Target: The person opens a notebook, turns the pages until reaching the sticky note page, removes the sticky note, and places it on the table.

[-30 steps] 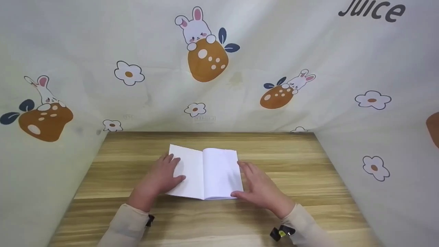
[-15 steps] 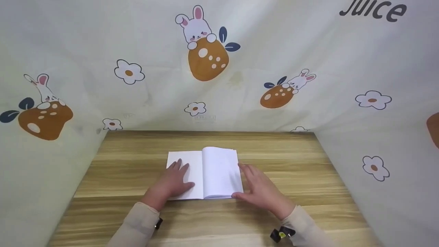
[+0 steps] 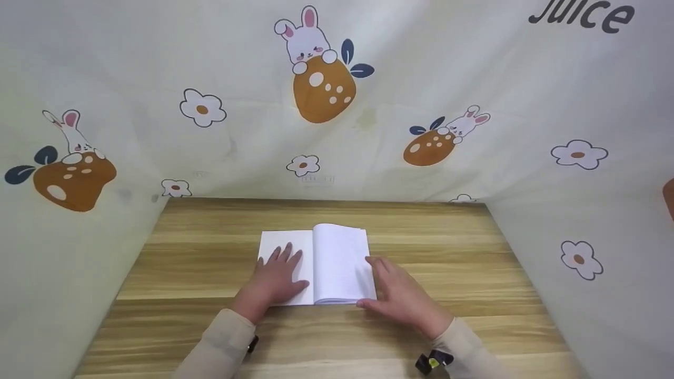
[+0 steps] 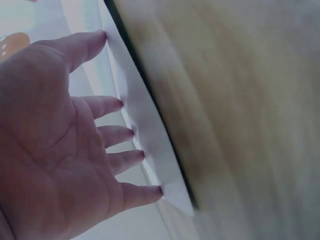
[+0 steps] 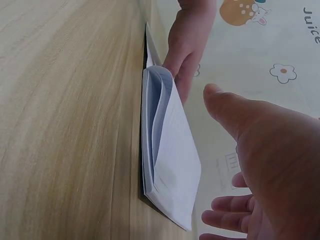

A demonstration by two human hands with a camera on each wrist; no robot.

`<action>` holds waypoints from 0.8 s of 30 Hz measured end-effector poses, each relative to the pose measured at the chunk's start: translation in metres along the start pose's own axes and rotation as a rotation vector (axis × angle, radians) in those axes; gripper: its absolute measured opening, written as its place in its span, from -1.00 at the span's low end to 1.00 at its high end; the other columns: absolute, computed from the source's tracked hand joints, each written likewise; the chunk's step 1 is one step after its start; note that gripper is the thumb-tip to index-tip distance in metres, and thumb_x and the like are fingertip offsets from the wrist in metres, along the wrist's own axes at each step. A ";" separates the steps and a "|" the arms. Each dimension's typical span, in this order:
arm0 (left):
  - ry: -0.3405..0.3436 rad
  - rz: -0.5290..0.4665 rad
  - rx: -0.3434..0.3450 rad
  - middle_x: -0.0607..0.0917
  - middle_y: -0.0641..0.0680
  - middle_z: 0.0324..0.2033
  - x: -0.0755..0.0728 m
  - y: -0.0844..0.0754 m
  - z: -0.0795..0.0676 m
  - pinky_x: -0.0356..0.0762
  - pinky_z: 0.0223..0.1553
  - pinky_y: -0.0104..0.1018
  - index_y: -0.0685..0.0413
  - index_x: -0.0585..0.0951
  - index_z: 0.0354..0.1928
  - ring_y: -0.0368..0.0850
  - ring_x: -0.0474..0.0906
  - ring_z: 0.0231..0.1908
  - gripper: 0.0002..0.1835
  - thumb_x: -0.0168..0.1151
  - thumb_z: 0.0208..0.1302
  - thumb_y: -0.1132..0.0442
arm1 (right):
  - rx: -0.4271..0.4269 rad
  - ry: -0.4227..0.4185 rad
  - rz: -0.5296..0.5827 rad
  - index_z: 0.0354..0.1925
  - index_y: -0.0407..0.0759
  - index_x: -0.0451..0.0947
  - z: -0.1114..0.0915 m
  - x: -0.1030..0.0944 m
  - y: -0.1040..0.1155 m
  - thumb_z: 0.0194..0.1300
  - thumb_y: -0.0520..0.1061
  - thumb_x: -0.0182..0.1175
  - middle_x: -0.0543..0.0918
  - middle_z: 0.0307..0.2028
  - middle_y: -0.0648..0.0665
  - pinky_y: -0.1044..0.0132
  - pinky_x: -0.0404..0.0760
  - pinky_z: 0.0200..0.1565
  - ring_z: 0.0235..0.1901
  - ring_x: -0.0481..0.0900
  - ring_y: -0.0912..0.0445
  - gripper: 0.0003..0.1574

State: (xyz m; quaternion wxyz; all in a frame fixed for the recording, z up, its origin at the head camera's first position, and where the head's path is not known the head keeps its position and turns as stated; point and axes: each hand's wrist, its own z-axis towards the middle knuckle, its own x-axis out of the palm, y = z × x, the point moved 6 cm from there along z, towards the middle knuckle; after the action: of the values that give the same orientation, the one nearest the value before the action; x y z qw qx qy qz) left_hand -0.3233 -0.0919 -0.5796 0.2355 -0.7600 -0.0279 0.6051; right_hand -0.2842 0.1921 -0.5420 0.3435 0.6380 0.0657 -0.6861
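Observation:
A white notebook (image 3: 341, 263) lies spread on the table, its right-hand pages bowed up near the spine. My left hand (image 3: 273, 280), fingers spread and straight, presses on the left page. In the left wrist view, the fingertips of that hand (image 4: 65, 135) touch the white sheet (image 4: 150, 120). My right hand (image 3: 403, 296) is beside the notebook's right edge, thumb by the lower corner and fingers loosely bent. The right wrist view shows loose leaves curving over in the notebook (image 5: 177, 155), with my right hand (image 5: 275, 155) holding nothing.
The wood-grain table (image 3: 316, 342) meets pale cloth walls (image 3: 253, 142) at the back and on both sides. They carry printed rabbits, strawberries and flowers. A small black device (image 3: 434, 360) sits at the right wrist.
My left hand has moved rightward onto the left page, which was tilted up and now lies flatter. The right hand has stayed by the right edge almost unmoved.

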 end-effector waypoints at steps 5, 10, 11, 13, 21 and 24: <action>0.001 0.010 -0.010 0.11 0.34 0.73 0.001 -0.001 0.001 -0.05 0.56 0.60 0.15 0.29 0.71 0.42 -0.02 0.70 -0.13 0.26 0.57 -0.16 | 0.011 0.008 0.010 0.58 -0.25 0.35 -0.001 0.001 -0.003 0.28 0.44 0.53 0.56 0.37 -0.30 -0.20 0.58 0.37 0.33 0.59 -0.24 0.24; 0.006 -0.003 -0.012 0.11 0.35 0.72 0.002 -0.001 0.002 -0.07 0.55 0.63 0.16 0.29 0.71 0.44 -0.03 0.70 -0.13 0.26 0.57 -0.15 | 0.015 0.020 0.011 0.57 -0.23 0.37 -0.001 0.002 -0.005 0.24 0.35 0.60 0.56 0.37 -0.30 -0.21 0.59 0.37 0.32 0.60 -0.25 0.22; 0.007 -0.004 -0.014 0.11 0.35 0.72 0.002 -0.001 0.002 -0.07 0.54 0.64 0.16 0.29 0.71 0.44 -0.03 0.70 -0.13 0.26 0.56 -0.15 | 0.012 0.024 0.010 0.57 -0.23 0.38 0.000 0.003 -0.005 0.23 0.33 0.61 0.55 0.38 -0.30 -0.20 0.58 0.38 0.33 0.59 -0.25 0.21; 0.007 -0.008 -0.018 0.12 0.35 0.72 0.003 -0.001 0.003 -0.08 0.54 0.65 0.17 0.29 0.71 0.44 -0.03 0.70 -0.12 0.27 0.55 -0.14 | 0.005 0.028 0.006 0.56 -0.23 0.39 0.001 0.005 -0.005 0.22 0.29 0.63 0.54 0.39 -0.30 -0.19 0.57 0.39 0.34 0.58 -0.24 0.19; 0.013 -0.030 -0.028 0.15 0.38 0.71 0.001 -0.003 0.004 -0.07 0.53 0.67 0.19 0.33 0.68 0.47 0.00 0.68 -0.13 0.32 0.51 -0.11 | -0.046 0.014 0.006 0.53 -0.22 0.45 0.004 0.012 -0.002 0.20 0.26 0.66 0.58 0.37 -0.24 -0.17 0.60 0.37 0.33 0.59 -0.18 0.15; 0.015 -0.032 -0.031 0.15 0.38 0.70 -0.001 -0.003 0.004 -0.07 0.53 0.66 0.20 0.34 0.68 0.47 0.01 0.68 -0.13 0.33 0.51 -0.10 | -0.058 0.026 0.002 0.55 -0.23 0.44 0.007 0.016 -0.001 0.24 0.28 0.63 0.55 0.43 -0.25 -0.17 0.54 0.43 0.40 0.55 -0.20 0.15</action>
State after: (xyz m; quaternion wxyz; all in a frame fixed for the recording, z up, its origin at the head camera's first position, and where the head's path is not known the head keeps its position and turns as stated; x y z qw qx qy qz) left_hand -0.3260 -0.0883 -0.5783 0.2337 -0.7674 -0.0477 0.5951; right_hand -0.2895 0.1832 -0.5562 0.3617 0.6367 0.0894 -0.6752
